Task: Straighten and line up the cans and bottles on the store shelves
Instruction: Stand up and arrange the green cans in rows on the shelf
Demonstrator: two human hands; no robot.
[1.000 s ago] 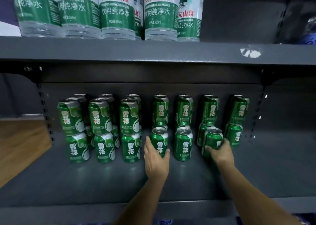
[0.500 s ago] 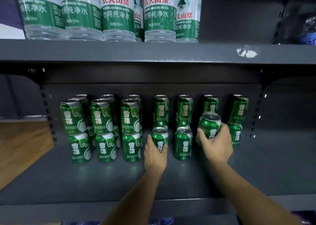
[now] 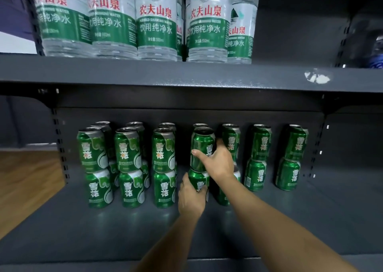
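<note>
In the head view, the right hand (image 3: 217,164) grips the upper can (image 3: 202,147) from its right side, with the fingers curled around the body and the thumb on the front. This can stands upright, its long axis vertical, directly over the lower can (image 3: 199,183); whether the two already touch I cannot tell, because the hand covers the joint. The left hand (image 3: 191,197) holds the lower can from the left and front, fingers wrapped around it, on the lower shelf (image 3: 145,230). Both hands are at this one column, between the stacked cans on the left (image 3: 127,164) and the other stacks on the right (image 3: 259,157). I judge the next move needs the upper can to sit exactly centred on the lower one, label forward. The water bottles (image 3: 155,21) stand on the upper shelf (image 3: 186,75).
</note>
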